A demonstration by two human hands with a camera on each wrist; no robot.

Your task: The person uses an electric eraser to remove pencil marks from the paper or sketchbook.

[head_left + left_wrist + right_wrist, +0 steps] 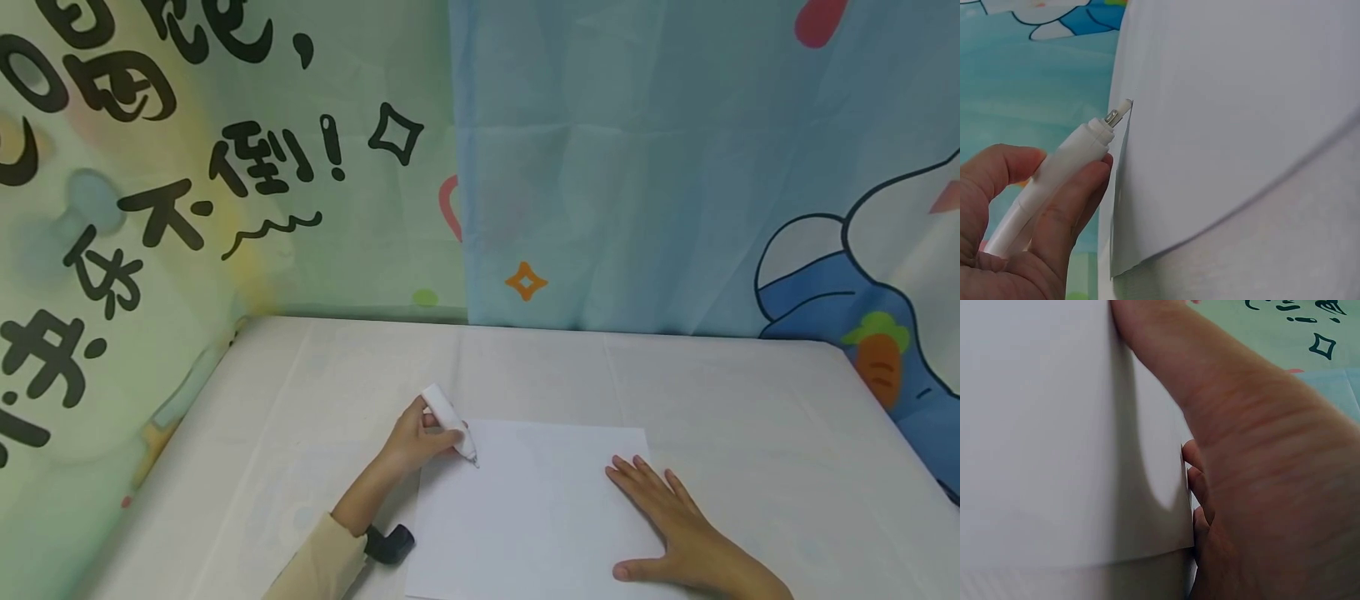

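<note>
A blank white sheet of paper (536, 508) lies on the white table (750, 400). My left hand (416, 437) grips a white pen-shaped marker (448, 421), its tip touching the sheet's upper left corner. In the left wrist view the marker (1060, 172) sits between thumb and fingers, its small chisel tip at the edge of the paper (1235, 112). My right hand (675, 525) lies flat and open on the sheet's right edge, fingers spread. In the right wrist view the palm and fingers (1200, 487) press on the paper (1054, 437).
A small black object (390, 543), perhaps the marker's cap, lies beside my left wrist at the sheet's lower left. Printed cloth backdrops hang behind the table: a green one with black characters (150, 208) at left, a blue cartoon one (675, 167) at right.
</note>
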